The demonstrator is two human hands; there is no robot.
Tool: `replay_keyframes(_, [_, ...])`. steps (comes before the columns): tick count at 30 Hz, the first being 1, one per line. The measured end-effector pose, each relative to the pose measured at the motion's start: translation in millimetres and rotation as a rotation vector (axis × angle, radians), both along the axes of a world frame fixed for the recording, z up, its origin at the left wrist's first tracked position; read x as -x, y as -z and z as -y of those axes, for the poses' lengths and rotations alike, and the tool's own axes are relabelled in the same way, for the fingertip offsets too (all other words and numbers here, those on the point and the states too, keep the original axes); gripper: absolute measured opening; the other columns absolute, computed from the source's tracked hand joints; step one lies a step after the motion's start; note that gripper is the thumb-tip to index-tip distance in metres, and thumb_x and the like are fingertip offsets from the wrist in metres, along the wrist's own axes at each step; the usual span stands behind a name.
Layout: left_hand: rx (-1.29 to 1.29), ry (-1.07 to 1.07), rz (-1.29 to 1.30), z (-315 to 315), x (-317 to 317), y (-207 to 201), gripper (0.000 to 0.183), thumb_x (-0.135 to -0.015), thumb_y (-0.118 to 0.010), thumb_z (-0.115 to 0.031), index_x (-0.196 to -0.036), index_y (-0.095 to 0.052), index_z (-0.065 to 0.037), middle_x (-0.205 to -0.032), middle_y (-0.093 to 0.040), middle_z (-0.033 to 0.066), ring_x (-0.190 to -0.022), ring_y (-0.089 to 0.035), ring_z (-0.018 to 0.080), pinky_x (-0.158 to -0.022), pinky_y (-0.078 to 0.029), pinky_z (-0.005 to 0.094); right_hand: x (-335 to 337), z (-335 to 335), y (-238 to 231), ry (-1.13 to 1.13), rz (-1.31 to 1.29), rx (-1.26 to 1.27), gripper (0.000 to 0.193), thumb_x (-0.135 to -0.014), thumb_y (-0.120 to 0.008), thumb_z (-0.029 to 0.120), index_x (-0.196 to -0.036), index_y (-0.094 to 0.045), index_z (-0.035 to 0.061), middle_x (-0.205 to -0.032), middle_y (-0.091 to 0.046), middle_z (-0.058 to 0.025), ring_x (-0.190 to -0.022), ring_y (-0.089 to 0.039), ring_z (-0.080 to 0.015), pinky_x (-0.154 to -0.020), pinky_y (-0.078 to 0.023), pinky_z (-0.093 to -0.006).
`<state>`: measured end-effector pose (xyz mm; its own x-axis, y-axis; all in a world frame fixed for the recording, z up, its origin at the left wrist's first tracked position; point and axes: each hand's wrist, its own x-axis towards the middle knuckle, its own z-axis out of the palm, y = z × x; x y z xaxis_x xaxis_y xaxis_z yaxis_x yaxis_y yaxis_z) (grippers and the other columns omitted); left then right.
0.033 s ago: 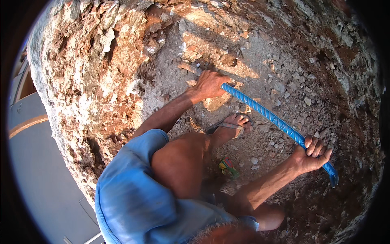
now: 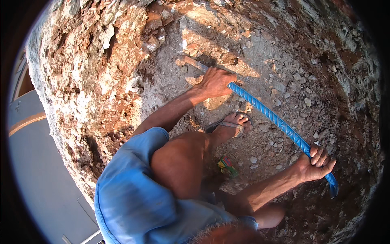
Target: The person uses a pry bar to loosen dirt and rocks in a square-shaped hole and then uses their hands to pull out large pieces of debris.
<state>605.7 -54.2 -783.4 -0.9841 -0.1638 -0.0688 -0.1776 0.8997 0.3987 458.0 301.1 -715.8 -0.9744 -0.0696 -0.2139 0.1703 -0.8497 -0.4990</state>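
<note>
A long pry bar (image 2: 271, 116), wrapped in spiral blue, slants across the view from upper left to lower right. My left hand (image 2: 218, 83) is closed around it near its bare, dusty far end (image 2: 195, 63). Further down the blue part, my right hand (image 2: 315, 166) wraps its fingers around the bar close to the hooked end (image 2: 333, 188). The far end lies over broken earth by a rock face; whether it touches the soil I cannot tell.
A rough rock and earth face (image 2: 89, 73) rises on the left. Loose stones and gravel (image 2: 280, 87) cover the ground. My sandalled foot (image 2: 233, 124) stands below the bar, with a small green and yellow wrapper (image 2: 227, 166) nearby. A grey surface (image 2: 44, 171) shows far left.
The bar and both hands have shifted slightly to the right. My right hand and the hooked end also sit a little lower. Both hands keep their hold.
</note>
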Motion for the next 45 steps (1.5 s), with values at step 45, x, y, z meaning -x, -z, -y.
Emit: replay_keyframes(45, [0.022,0.054,-0.055,61.6,86.3,42.6,0.022,-0.080,-0.075,-0.034,-0.081,-0.072,-0.012,-0.068,-0.068,0.0081,-0.062,-0.066,0.0258,-0.055,-0.050,0.0431,44.7,67.7,15.3,0.148,0.058,-0.114,0.045,-0.099,-0.053,0.027,-0.058,-0.034,0.0207,-0.050,-0.031,0.0042,-0.044,-0.036,-0.0107,-0.049,-0.039,-0.0325])
